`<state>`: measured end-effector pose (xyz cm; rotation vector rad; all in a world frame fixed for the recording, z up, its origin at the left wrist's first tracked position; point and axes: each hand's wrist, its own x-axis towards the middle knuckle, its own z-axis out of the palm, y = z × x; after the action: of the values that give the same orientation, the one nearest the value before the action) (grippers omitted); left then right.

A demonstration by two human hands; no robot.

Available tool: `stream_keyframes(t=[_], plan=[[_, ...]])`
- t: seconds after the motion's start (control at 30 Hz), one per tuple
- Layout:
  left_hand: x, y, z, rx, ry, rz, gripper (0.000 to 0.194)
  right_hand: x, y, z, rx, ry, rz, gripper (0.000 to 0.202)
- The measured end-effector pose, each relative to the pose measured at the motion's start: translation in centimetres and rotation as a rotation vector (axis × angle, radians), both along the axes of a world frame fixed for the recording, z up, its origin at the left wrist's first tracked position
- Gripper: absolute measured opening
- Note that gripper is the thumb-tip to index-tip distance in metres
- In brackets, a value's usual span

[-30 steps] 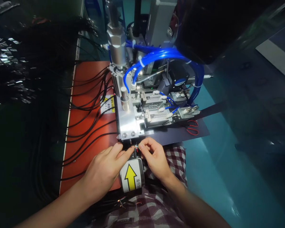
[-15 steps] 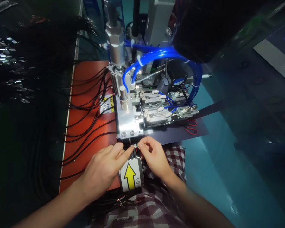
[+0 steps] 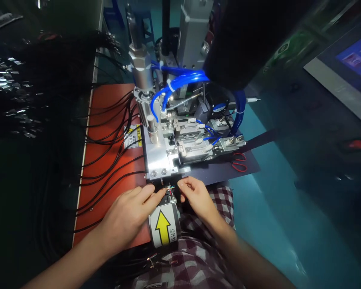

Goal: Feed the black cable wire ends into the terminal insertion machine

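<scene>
**Bared wire ends between two hands**

In the head view, a small cluster of fine wire ends sits just below the middle of the frame, in front of the metal plate of a machine and above a white cover marked with a yellow arrow. The strands point mainly toward the right of the frame, roughly crosswise, with a touch of red among them.

The left hand is the nearer: one extended digit meets the left side of the cluster, its other fingers folded under. Whether it grips the wires or only presses on them cannot be told. The right hand lies to the right of the strand tips, just beside them with a small gap, its fingers curled and tips drawn close; whether a strand is pinched there is too small to tell.

Both forearms come up from the lower corners and converge, the left hand back upward, the right bent inward at the wrist. Black cables cross the orange table at left; checked cloth fills the bottom.
</scene>
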<state>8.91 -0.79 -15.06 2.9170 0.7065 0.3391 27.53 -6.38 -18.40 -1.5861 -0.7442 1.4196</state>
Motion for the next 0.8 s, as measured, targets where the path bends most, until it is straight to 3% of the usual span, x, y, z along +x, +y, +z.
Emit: stream_keyframes(t=[0.2,0.37,0.43,0.5,0.67,0.8], plan=[[-0.2,0.1,-0.1,-0.042,-0.019,-0.008,0.034,-1.4,-1.1,0.3,-0.002,0.006,-0.011,0.022],[-0.2,0.0,-0.2,-0.038,-0.023,-0.015,0.034,-1.4,-1.1,2.0,0.230,-0.515,0.035,0.014],[-0.1,0.1,-0.2,-0.029,-0.031,-0.018,0.034,-1.0,-1.0,2.3,0.320,-0.625,0.080,0.014],[0.0,0.1,-0.2,-0.025,-0.033,-0.019,0.034,-0.7,-0.7,2.0,0.283,-0.529,0.091,0.014],[-0.1,0.0,-0.2,-0.045,-0.027,-0.013,0.034,0.0,0.1,0.0,0.030,0.026,0.087,0.021],[-0.2,0.0,-0.1,-0.081,-0.019,-0.013,0.035,-0.3,0.7,-0.4,0.092,-0.075,-0.015,0.025]])
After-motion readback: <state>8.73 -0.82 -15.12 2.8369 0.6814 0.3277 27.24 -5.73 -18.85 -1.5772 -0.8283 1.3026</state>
